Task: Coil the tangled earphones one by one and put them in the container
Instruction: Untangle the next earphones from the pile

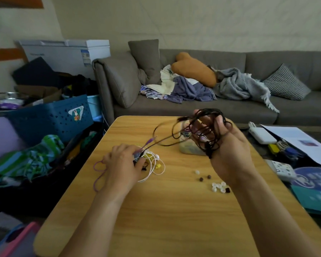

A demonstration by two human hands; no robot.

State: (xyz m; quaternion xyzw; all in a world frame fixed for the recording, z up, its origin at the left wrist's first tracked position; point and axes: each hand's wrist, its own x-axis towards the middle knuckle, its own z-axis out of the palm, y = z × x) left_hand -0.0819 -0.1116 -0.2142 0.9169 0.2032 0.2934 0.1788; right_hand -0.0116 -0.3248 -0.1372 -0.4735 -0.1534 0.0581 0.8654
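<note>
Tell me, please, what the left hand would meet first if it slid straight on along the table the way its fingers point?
Most likely the tangled pile of earphones: the left hand already rests against it, fingers pointing right. Beyond lie loose ear tips, though depth is unclear.

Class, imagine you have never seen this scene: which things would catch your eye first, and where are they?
First, the right hand raised over the table, gripping a bundle of black cord. Next, the left hand resting on the tangle of white, yellow and purple earphones at the table's left. Behind, a cluttered grey sofa.
</note>
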